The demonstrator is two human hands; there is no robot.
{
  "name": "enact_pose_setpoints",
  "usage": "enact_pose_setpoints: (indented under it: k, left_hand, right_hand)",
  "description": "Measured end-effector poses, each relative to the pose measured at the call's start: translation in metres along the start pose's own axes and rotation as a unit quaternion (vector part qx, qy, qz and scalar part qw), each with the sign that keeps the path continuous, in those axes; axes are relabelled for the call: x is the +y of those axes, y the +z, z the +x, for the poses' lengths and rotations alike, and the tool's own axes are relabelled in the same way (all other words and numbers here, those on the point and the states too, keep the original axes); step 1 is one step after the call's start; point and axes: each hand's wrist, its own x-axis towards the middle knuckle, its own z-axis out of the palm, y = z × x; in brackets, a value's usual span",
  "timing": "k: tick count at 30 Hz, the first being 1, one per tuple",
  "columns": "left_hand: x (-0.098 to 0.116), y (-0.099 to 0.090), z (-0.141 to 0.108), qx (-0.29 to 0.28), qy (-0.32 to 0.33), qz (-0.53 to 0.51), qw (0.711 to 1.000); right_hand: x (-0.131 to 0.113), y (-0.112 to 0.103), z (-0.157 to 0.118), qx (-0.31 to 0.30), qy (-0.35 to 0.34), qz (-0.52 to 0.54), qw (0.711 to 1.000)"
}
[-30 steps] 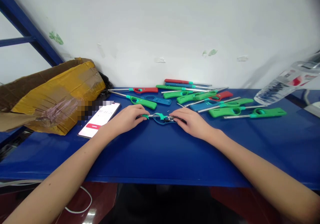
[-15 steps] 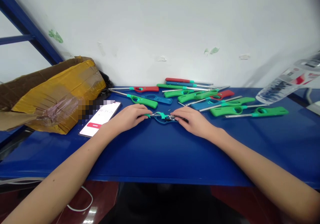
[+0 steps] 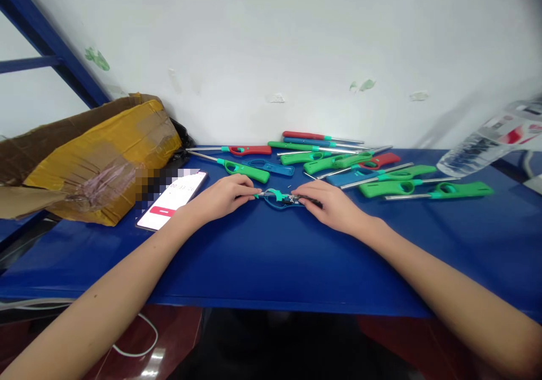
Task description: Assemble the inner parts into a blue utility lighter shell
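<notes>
Low over the blue table, an opened long-neck lighter lies between my two hands. Its teal trigger piece, a blue see-through shell half and a dark inner mechanism show in the middle. My left hand is closed, thumb and fingers pinching the lighter's teal and metal end. On the other side, my right hand is closed around the end with the dark inner part; the fingers partly hide it. A tiny thin metal piece rests just behind the lighter.
Several green, red and blue long-neck lighters lie along the back. A loose blue shell half is among them. At left are a phone and a taped cardboard box. A water bottle leans at the right.
The whole view has shifted slightly to the right. Both hands keep their grip on the lighter, with barely any movement of the fingers.
</notes>
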Motion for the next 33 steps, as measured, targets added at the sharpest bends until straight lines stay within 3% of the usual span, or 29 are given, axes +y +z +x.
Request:
enact_pose_setpoints:
  k: [16, 33]
  left_hand:
    - [-0.0054, 0.0042, 0.0004, 0.029, 0.001, -0.006, 1.000]
    - [-0.0078, 0.0042, 0.0032, 0.019, 0.029, -0.016, 0.999]
  right_hand:
    - [-0.0004, -0.0007, 0.0007, 0.003, -0.003, 0.000, 1.000]
    - [0.0002, -0.0009, 0.0008, 0.006, 0.000, 0.011, 1.000]
